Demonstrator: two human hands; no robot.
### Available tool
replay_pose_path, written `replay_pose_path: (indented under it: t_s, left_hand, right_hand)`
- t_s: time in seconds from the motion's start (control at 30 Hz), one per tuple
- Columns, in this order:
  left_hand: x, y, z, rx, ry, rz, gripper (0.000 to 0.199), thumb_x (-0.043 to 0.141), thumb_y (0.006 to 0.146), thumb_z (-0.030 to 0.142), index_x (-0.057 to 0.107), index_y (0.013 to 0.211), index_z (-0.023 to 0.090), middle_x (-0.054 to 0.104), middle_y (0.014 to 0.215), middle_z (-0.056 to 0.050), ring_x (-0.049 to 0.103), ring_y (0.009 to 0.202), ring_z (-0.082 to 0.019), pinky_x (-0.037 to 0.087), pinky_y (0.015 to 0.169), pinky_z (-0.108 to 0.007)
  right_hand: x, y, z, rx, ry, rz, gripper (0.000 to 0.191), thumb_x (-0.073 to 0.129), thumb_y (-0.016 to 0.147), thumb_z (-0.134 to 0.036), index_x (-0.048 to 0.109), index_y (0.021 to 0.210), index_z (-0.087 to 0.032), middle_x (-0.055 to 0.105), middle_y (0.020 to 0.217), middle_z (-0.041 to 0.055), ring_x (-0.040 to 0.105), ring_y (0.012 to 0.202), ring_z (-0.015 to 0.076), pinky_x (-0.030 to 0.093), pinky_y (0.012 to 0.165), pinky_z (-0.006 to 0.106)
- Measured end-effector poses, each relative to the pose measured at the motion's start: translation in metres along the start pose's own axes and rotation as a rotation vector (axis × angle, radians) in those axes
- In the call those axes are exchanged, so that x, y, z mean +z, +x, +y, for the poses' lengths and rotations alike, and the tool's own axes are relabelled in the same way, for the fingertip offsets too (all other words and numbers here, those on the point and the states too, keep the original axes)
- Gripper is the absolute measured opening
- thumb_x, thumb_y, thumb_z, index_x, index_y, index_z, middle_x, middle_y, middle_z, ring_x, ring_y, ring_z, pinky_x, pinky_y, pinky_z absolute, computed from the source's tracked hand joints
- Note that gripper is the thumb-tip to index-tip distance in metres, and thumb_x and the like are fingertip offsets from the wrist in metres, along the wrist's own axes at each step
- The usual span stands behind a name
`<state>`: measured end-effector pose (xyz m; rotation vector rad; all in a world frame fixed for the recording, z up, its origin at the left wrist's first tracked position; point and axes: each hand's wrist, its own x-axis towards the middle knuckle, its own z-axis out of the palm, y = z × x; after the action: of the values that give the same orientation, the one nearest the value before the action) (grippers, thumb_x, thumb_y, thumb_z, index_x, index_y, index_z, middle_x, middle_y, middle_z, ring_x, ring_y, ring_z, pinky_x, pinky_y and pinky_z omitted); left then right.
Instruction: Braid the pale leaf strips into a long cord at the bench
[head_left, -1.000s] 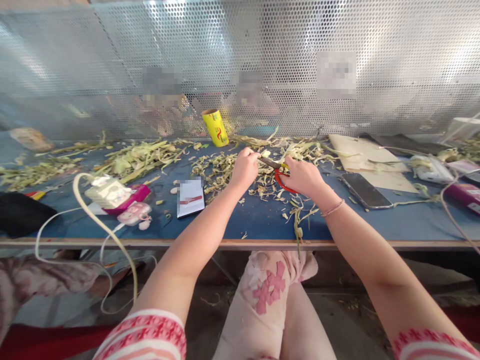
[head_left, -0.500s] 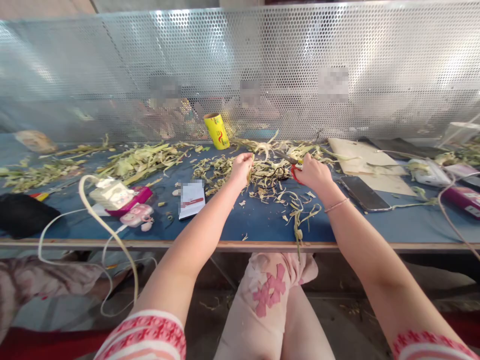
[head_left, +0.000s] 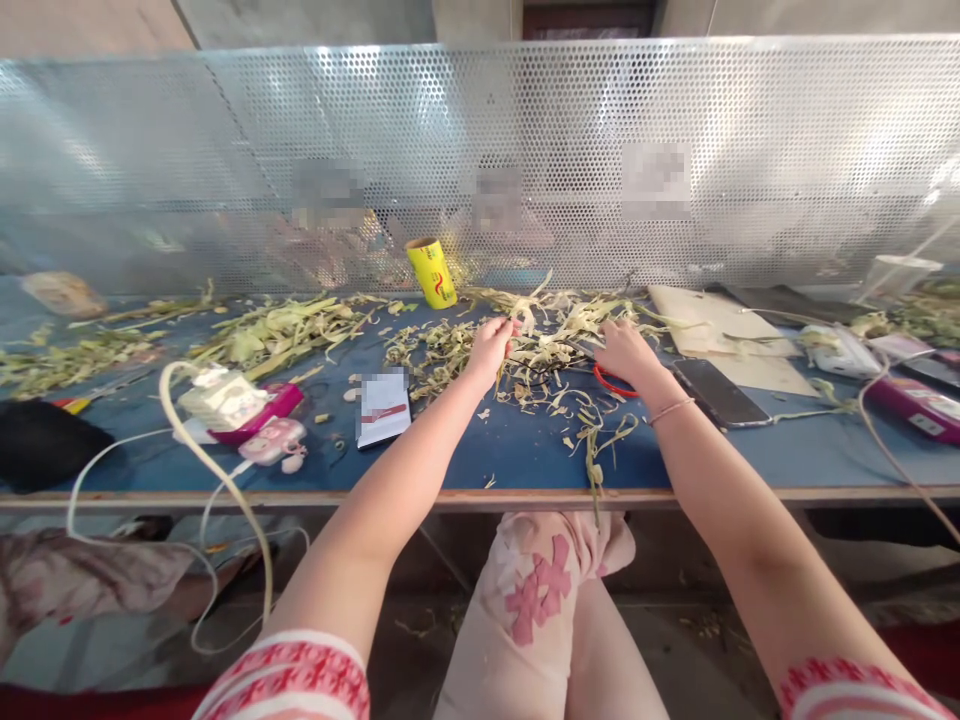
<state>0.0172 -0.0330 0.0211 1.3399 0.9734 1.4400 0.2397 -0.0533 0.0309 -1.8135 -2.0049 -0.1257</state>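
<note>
Pale green and yellowish plant strips (head_left: 555, 350) lie heaped in the middle of the blue table. At the left side of this heap my left hand (head_left: 493, 348) has its fingers pinched together on something I cannot make out. My right hand (head_left: 624, 348) is at the heap's right side, its fingers bent down among the strips. Scissors with a red handle (head_left: 613, 382) show just under my right hand; their blades are hidden, and whether my fingers still hold them is unclear. A few long strips (head_left: 594, 460) hang over the table's front edge.
A yellow tube (head_left: 433, 273) stands behind the heap, before a perforated metal panel (head_left: 480, 120). Phones lie left (head_left: 384, 408) and right (head_left: 720, 392). Further left are a power bank with cables (head_left: 229, 405) and another plant pile (head_left: 277, 330). Brown paper (head_left: 731, 335) lies at right.
The scissors, earlier pointing leftward from my right hand with blades visible, now show only their red handle below it. My right hand has turned fingers-down. My left hand has shifted slightly right.
</note>
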Motion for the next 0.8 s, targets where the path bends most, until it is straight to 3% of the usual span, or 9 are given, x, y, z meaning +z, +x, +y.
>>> replay_pose_path:
  t_s: [0.07,0.17,0.33,0.5,0.67,0.8]
  left_hand:
    - [0.001,-0.001,0.0,0.047,0.045,-0.042,0.013,0.048,0.087,0.02,0.059,0.086,0.013,0.054,0.072,0.0,0.04,0.05,-0.004,0.031,0.048,-0.019]
    - [0.005,-0.005,0.002,0.076,0.066,-0.108,0.015,0.05,0.086,0.021,0.062,0.087,0.013,0.056,0.072,0.0,0.042,0.052,-0.004,0.033,0.051,-0.019]
    - [0.011,-0.013,0.007,-0.07,-0.097,-0.232,0.014,0.052,0.082,0.019,0.063,0.085,0.011,0.051,0.064,0.001,0.04,0.048,-0.004,0.029,0.047,-0.02]
    - [0.013,-0.017,0.011,-0.199,-0.208,-0.294,0.017,0.051,0.079,0.016,0.065,0.083,0.01,0.053,0.062,-0.001,0.041,0.047,-0.006,0.029,0.046,-0.022]
    - [0.015,-0.018,0.009,-0.155,-0.066,-0.295,0.012,0.056,0.078,0.017,0.064,0.083,0.01,0.056,0.065,-0.001,0.042,0.046,-0.005,0.033,0.049,-0.024]
    - [0.015,-0.016,0.002,-0.037,0.107,-0.262,0.02,0.056,0.079,0.015,0.059,0.099,0.013,0.058,0.07,0.0,0.048,0.051,-0.006,0.039,0.055,-0.024]
  right_hand:
    - [0.005,0.001,-0.009,-0.183,0.223,0.076,0.029,0.049,0.081,-0.022,0.058,0.106,-0.012,0.058,0.108,0.0152,0.057,0.103,0.0234,0.044,0.092,0.038]
    - [0.017,0.001,-0.024,-0.314,0.499,0.11,0.028,0.052,0.082,-0.028,0.057,0.107,-0.016,0.057,0.108,0.012,0.059,0.092,0.0196,0.05,0.083,0.036]
    - [0.027,0.001,-0.034,-0.296,0.666,0.21,0.027,0.054,0.081,-0.034,0.056,0.102,-0.018,0.058,0.105,0.0122,0.059,0.088,0.0192,0.051,0.072,0.034]
    - [0.019,0.001,-0.034,-0.301,0.715,0.212,0.014,0.051,0.082,-0.032,0.056,0.086,-0.019,0.062,0.085,0.0065,0.058,0.079,0.0167,0.048,0.069,0.031]
    - [0.016,-0.003,-0.038,-0.27,0.73,0.185,0.01,0.052,0.08,-0.028,0.055,0.084,-0.019,0.061,0.074,0.003,0.056,0.068,0.0142,0.044,0.065,0.028]
    - [0.015,-0.007,-0.042,-0.268,0.77,0.141,0.015,0.053,0.081,-0.034,0.055,0.086,-0.019,0.059,0.067,0.0006,0.053,0.06,0.0128,0.042,0.06,0.027]
